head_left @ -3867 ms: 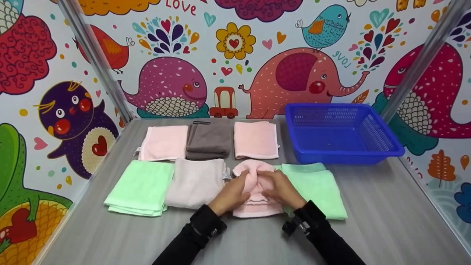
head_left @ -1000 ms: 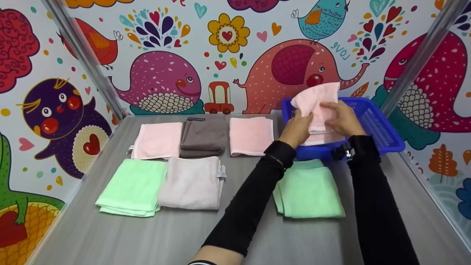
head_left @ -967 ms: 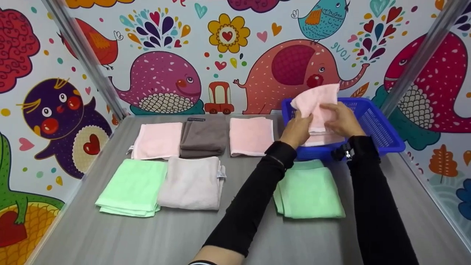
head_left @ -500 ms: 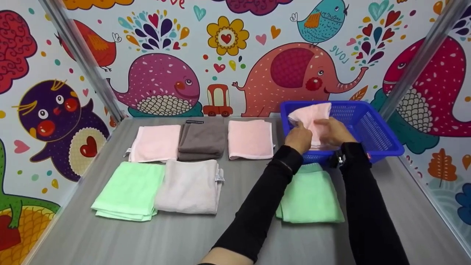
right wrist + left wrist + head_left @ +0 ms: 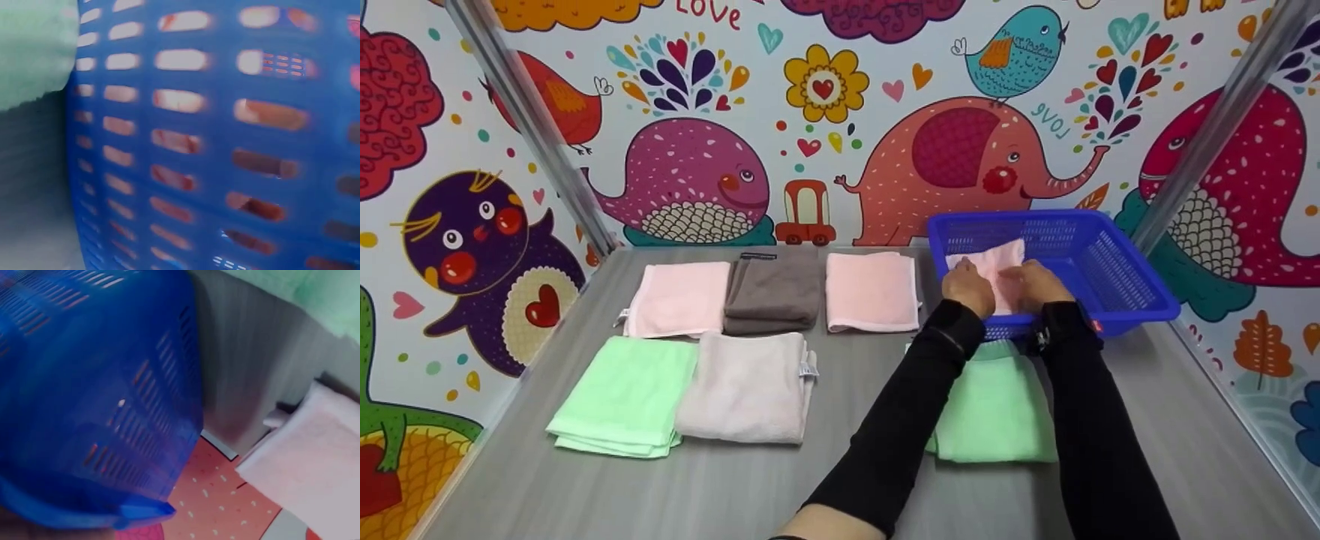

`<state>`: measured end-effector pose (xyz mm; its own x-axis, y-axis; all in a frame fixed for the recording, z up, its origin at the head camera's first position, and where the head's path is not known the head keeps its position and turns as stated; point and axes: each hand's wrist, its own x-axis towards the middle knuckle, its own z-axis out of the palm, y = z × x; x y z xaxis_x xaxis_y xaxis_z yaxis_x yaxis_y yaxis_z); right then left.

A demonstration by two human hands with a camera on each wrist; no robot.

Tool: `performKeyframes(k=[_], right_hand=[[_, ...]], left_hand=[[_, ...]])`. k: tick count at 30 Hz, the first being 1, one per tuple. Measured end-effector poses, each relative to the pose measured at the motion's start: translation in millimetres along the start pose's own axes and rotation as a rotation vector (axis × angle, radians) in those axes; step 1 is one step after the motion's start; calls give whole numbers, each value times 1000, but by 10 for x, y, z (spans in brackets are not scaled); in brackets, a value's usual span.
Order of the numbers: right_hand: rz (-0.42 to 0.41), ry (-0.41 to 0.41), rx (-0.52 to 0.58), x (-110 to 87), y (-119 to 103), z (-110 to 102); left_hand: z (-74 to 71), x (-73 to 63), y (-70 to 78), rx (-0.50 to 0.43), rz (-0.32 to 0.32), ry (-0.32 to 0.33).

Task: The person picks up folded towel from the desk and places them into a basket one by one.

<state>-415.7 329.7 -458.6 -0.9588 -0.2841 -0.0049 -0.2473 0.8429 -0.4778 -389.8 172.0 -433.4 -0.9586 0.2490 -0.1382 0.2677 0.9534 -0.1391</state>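
One pink towel point(image 5: 1000, 259) is being held inside the blue basket point(image 5: 1117, 271), left hand point(image 5: 970, 289) and right hand point(image 5: 1044, 285) gripping it with curled fingers, not yet releasing, while six folded cloths point(image 5: 742, 386) are lying outside on the table point(image 5: 859, 394), apparently left to move.

Pink towel point(image 5: 997, 264) in blue basket point(image 5: 1119, 313)

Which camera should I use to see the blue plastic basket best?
The head view: most of the blue plastic basket's rim and interior show, with the forearms crossing its near edge. The left wrist view shows it cropped, mainly slotted wall; the right wrist view, only slotted wall up close.
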Motion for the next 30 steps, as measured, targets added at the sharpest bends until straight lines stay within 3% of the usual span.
performKeyframes(k=[4, 8, 11, 16, 20, 26, 30], right_hand=[[97, 29, -92, 16, 2, 33], [147, 24, -175, 4, -30, 52], [177, -47, -237, -19, -78, 35], [268, -239, -263, -37, -172, -18], [316, -307, -251, -55, -219, -40], [313, -318, -271, -86, -256, -73], [315, -287, -270, -80, -259, -76]], left_hand=[[47, 33, -67, 72, 76, -16], [53, 57, -98, 73, 111, -51], [29, 49, -97, 81, 118, -90], [-24, 45, -73, 136, 107, -161], [-43, 55, -65, 167, 119, -197], [-35, 70, -71, 131, 116, -187], [12, 81, -114, 95, 143, -129]])
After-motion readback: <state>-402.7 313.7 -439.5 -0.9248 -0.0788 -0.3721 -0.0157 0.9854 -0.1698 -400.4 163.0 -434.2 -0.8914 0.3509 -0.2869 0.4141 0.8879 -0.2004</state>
